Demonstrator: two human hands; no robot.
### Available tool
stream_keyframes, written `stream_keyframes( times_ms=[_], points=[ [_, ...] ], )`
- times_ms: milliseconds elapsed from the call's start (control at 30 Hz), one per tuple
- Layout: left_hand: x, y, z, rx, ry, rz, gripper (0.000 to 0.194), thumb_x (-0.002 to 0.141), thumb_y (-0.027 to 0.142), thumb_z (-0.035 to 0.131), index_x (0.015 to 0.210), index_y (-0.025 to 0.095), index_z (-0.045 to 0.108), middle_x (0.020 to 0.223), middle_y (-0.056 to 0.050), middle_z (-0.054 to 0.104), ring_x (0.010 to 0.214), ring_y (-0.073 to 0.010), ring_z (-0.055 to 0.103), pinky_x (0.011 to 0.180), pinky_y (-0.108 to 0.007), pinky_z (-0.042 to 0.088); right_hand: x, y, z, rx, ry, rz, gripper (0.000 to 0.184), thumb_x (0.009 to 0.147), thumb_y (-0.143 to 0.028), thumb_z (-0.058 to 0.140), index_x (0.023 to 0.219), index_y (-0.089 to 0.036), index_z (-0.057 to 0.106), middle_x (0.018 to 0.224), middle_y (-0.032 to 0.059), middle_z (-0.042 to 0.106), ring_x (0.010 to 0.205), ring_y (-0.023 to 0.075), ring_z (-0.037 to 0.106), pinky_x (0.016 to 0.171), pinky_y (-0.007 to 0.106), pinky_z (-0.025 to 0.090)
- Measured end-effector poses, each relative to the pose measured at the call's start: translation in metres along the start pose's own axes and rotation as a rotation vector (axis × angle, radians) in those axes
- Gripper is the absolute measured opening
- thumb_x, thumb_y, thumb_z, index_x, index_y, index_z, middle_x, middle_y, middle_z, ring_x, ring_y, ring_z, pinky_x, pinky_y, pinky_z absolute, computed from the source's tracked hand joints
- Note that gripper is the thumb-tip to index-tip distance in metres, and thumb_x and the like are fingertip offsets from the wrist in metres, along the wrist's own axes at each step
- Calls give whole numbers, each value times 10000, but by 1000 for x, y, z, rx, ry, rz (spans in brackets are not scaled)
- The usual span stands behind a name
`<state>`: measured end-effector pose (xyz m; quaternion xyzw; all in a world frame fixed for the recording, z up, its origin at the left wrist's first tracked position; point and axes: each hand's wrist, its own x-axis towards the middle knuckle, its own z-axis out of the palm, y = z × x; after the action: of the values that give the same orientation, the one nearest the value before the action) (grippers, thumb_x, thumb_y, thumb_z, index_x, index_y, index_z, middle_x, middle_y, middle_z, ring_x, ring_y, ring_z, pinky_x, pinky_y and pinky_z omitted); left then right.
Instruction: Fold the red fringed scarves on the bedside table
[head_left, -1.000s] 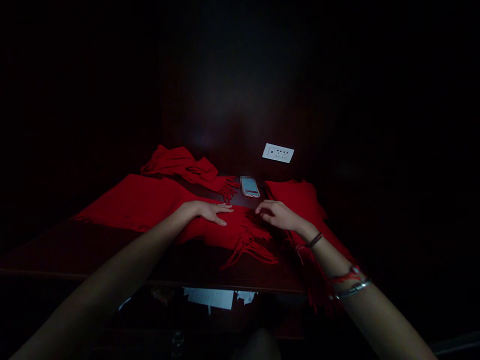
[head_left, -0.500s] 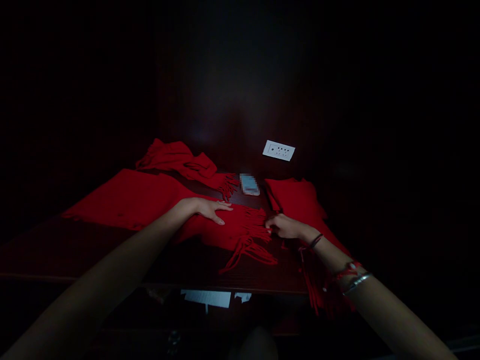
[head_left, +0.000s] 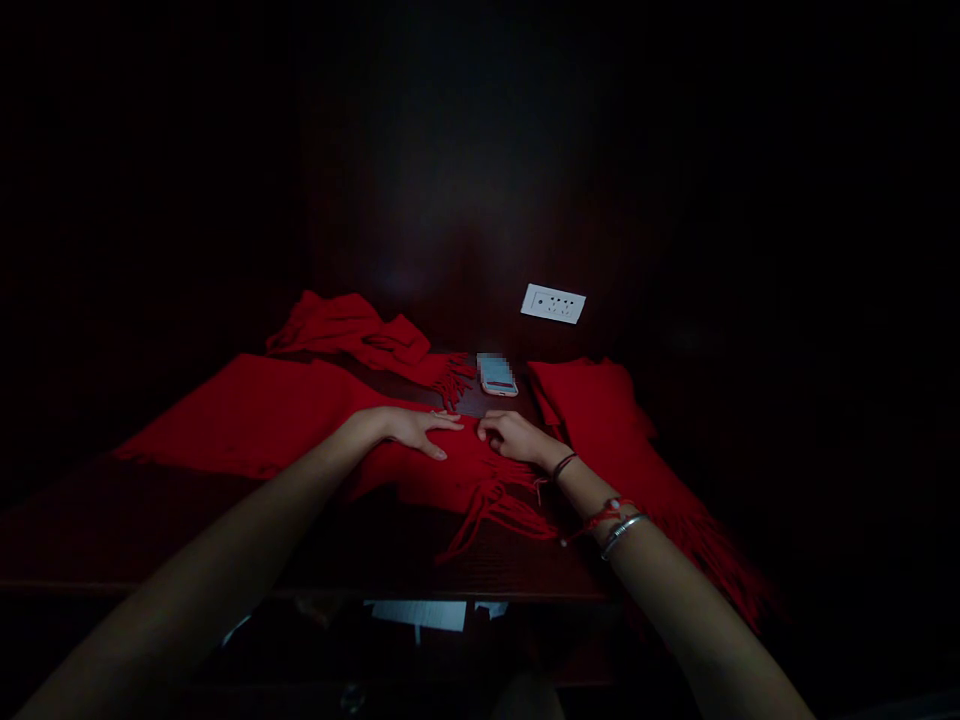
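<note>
A red fringed scarf (head_left: 285, 410) lies spread across a dark wooden table (head_left: 390, 545). My left hand (head_left: 416, 430) rests flat on it, fingers stretched out toward the right. My right hand (head_left: 514, 436) lies on the same scarf just beside the left hand, fingers curled down onto the cloth near its tassels (head_left: 499, 505). Whether it pinches the cloth is unclear. Bracelets sit on my right wrist.
A second red scarf (head_left: 352, 330) is bunched at the back left. A third red scarf (head_left: 607, 415) lies at the right and hangs over the table's edge. A phone (head_left: 497, 374) lies at the back; a white wall socket (head_left: 553, 304) is above it. Papers (head_left: 420, 613) show below the table's front edge.
My right hand has moved left from the scarf's fringed end to sit next to my left hand. The left hand has stayed in place.
</note>
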<state>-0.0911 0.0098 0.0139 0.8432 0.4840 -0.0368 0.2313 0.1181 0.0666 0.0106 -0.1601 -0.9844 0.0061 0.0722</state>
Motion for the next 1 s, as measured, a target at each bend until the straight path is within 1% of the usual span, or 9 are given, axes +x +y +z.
stream_keyframes(
  times_ms=[100,267,333,500,567,667,733,867,1000],
  points=[
    [0,1,-1,-13,-12,2,737,683,474,480,1295,177,195,1372,-42,105,1242,-185,88,997,-311,114,-18,12,-2,-33,-50,8,185,605,-22,393,654,-156,511,692,18,507,646,103,444,630,192,335],
    [3,0,-1,-19,-14,19,730,680,458,479,1291,169,202,1368,-52,121,1242,-179,92,997,-310,113,-65,30,-24,-82,-138,141,184,601,-21,398,630,-151,525,662,23,518,605,103,440,599,197,334],
    [4,-1,-1,-13,-12,14,727,675,454,486,1286,168,214,1368,-58,119,1242,-187,89,996,-320,115,-74,31,-33,-72,-97,177,190,608,-19,398,624,-149,536,660,24,520,606,103,447,609,198,343],
    [2,0,-1,-17,-18,16,729,681,456,483,1289,165,207,1368,-62,118,1240,-193,96,995,-315,126,-43,12,-34,-30,203,142,213,648,-35,405,748,-143,559,790,44,532,769,126,472,723,224,358],
    [0,1,-1,-11,-14,13,728,686,468,476,1291,172,201,1369,-57,115,1241,-195,93,994,-316,129,-20,3,-23,-26,162,80,243,643,-41,426,817,-142,561,854,53,534,847,140,462,772,243,349],
    [0,0,-1,-3,-3,8,730,686,489,469,1292,185,196,1371,-47,110,1241,-198,94,990,-316,137,-2,2,-8,-39,48,78,253,653,-45,418,848,-127,558,832,58,536,777,131,480,733,239,367],
    [0,-1,0,-4,-4,20,734,685,500,464,1293,190,193,1371,-44,113,1239,-193,108,987,-305,143,-10,9,-3,-61,15,111,240,659,-46,413,839,-116,555,812,60,533,737,125,483,718,234,371],
    [3,-4,0,1,-13,28,728,679,504,468,1288,205,203,1369,-37,134,1237,-189,118,986,-302,141,-53,28,-10,-87,-12,197,210,647,-39,430,792,-119,558,813,63,520,759,131,484,741,244,373],
    [3,-4,-1,7,-2,27,722,679,489,475,1284,191,216,1368,-53,132,1238,-196,112,986,-318,136,-75,10,-28,-17,158,188,175,659,-48,440,749,-140,559,927,72,484,877,146,459,810,276,356]
  ],
)
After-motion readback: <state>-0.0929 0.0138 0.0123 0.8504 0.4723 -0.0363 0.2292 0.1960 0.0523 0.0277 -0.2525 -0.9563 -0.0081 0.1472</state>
